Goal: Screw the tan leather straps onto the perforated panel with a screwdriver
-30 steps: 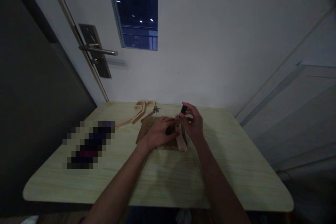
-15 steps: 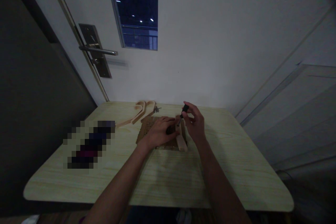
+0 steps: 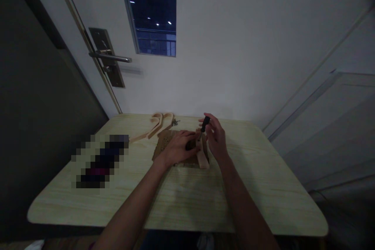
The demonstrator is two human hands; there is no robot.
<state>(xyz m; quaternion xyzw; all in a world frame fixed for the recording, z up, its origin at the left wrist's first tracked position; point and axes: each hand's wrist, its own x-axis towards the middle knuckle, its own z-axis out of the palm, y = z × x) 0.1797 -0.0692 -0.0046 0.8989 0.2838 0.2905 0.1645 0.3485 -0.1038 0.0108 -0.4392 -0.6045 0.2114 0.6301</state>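
A short pale wooden piece [image 3: 202, 158] lies along the right side of a brown patterned board [image 3: 160, 144]. My left hand [image 3: 180, 147] rests over the board, its thumb and fingertips holding the wooden piece at its left edge. In my right hand [image 3: 217, 136] is a small screwdriver [image 3: 205, 124] with a black handle, held between the thumb and fingers. The screwdriver tilts, its shaft pointing down at the upper part of the wooden piece; whether the tip sits in a screw is too small to see. My left hand hides the board's middle.
Curved pale wooden pieces [image 3: 158, 123] lie at the back left, beside a small heap of screws [image 3: 175, 122]. A blurred dark object [image 3: 102, 160] is on the left of the wooden table [image 3: 263, 195]. Behind stands a white door with a metal handle [image 3: 114, 58].
My right hand has shifted its fingers round the screwdriver handle, with some now spread behind it. The screwdriver stands slightly steeper. My left hand and the wooden piece stay put.
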